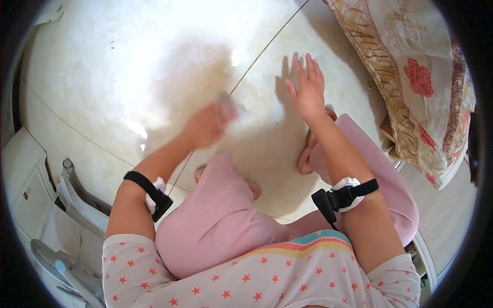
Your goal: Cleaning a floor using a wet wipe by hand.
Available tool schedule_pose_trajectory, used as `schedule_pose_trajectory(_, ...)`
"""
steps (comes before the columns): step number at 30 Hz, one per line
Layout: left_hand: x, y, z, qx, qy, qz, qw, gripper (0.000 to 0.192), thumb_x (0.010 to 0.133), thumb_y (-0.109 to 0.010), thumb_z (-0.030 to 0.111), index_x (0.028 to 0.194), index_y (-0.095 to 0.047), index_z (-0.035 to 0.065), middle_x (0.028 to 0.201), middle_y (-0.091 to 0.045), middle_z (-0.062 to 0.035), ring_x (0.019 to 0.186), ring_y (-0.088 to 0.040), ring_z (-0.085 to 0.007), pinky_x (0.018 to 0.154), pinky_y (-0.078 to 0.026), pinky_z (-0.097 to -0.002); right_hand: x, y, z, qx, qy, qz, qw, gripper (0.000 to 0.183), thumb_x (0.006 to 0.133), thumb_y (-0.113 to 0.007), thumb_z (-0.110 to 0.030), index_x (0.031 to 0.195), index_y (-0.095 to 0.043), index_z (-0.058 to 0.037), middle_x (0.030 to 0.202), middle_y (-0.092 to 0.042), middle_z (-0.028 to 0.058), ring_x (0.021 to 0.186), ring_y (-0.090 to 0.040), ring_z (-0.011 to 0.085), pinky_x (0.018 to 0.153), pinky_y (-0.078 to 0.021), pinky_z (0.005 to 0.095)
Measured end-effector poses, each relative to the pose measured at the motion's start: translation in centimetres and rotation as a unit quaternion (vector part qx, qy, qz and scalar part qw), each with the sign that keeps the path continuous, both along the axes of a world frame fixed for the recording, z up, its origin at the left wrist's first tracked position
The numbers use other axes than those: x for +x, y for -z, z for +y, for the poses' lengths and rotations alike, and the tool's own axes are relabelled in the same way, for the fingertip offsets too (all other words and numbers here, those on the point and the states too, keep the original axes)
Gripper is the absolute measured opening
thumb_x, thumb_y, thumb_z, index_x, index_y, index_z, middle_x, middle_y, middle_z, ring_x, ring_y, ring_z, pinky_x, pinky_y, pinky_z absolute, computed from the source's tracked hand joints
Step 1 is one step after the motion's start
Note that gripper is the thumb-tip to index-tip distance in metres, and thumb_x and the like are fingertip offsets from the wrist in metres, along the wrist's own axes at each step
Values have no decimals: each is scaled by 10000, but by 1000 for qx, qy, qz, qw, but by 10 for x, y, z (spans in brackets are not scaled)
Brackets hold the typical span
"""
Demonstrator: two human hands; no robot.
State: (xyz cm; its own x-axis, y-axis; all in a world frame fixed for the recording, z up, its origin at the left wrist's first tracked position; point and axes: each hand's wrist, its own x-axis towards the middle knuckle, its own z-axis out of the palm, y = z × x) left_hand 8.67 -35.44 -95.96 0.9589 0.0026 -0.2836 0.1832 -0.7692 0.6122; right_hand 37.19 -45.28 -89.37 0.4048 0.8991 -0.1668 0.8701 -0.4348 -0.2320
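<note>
My left hand is curled over the tiled floor, in front of my left knee. At its fingertips is a small grey-and-pink object; motion blur hides what it is. My right hand is held out palm down with the fingers apart and nothing in it. Its shadow falls on the floor just left of the fingers, and whether it touches the tiles I cannot tell. Dark joint lines between tiles run near the left hand.
A floral cloth cover hangs at the right, close to my right arm. At the left stand a white cabinet and a grey plastic frame. My knees in pink trousers and sandalled feet are below the hands.
</note>
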Motion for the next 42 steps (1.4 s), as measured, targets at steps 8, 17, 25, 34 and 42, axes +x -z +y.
schedule_pose_trajectory(8, -2, 63, -120, -39, 321, -260, 910, 504, 840, -478, 281, 1333, -405, 203, 1443, -311, -25, 1355, -232, -214, 1120, -171, -386, -11, 1, -6, 9, 2, 17, 1000, 570, 818, -587, -236, 1329, -404, -65, 1409, -278, 237, 1294, -266, 402, 1059, -217, 490)
schedule_pose_trajectory(17, 94, -11, 27, 33, -196, -34, 979, 654, 803, -568, 277, 1378, -320, 87, 1410, -350, -97, 1334, -266, -262, 1110, -180, -371, -6, -2, -9, -22, 18, 3, 1000, 572, 824, -577, -246, 1334, -396, -61, 1412, -270, 234, 1299, -264, 393, 1063, -211, 478)
schedule_pose_trajectory(25, 19, -2, 63, 191, -346, -11, 919, 661, 808, -543, 239, 1382, -296, 24, 1444, -279, -155, 1347, -236, -291, 1109, -177, -391, 20, -6, 6, -5, 28, -35, 999, 560, 834, -574, -213, 1340, -381, -70, 1416, -267, 228, 1296, -262, 406, 1058, -221, 480)
schedule_pose_trajectory(34, 14, 8, 73, 120, -344, -12, 931, 674, 811, -559, 234, 1394, -279, 45, 1441, -288, -149, 1347, -242, -278, 1116, -155, -394, 0, -20, 33, 23, -33, -20, 999, 571, 826, -592, -202, 1335, -382, -50, 1417, -262, 228, 1289, -268, 413, 1056, -228, 485)
schedule_pose_trajectory(42, -50, -11, 120, 177, -345, 51, 920, 655, 824, -495, 205, 1413, -245, 67, 1469, -239, -121, 1367, -199, -245, 1116, -159, -388, -6, -6, 43, 20, -63, -7, 998, 583, 829, -589, -216, 1349, -370, -72, 1429, -249, 210, 1305, -249, 394, 1060, -222, 490)
